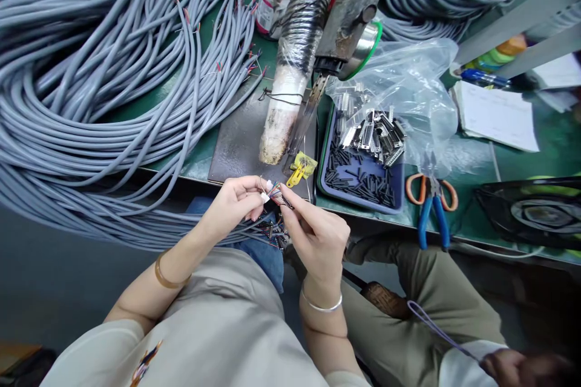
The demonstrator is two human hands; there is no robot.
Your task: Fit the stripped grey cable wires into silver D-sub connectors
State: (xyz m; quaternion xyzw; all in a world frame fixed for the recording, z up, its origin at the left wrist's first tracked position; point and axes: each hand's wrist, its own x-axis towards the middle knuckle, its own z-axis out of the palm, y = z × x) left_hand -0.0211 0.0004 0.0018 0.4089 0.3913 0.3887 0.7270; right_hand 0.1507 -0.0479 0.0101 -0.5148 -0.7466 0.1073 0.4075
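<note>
Just off the table's front edge, my left hand (pixel 240 202) pinches the thin coloured wires (pixel 274 192) at the end of a grey cable. Close on its right, my right hand (pixel 318 233) has thumb and forefinger closed on a small dark connector (pixel 287 201) that those wires reach. The two hands' fingertips nearly touch. Below them, several wired connectors (pixel 275 233) hang over my lap at the ends of grey cables. A yellow clip (pixel 299 170) lies on the dark plate (pixel 236 139) just above my fingers.
Grey cables (pixel 136 115) cover the left. A fume hose (pixel 290 66) and metal arm with a solder spool (pixel 363 51) hang over the plate. Rightward are a blue tray (pixel 394 187) of connectors and black sleeves, a plastic bag (pixel 422 84), pliers (pixel 433 211), paper (pixel 499 115) and another person's legs (pixel 408 326).
</note>
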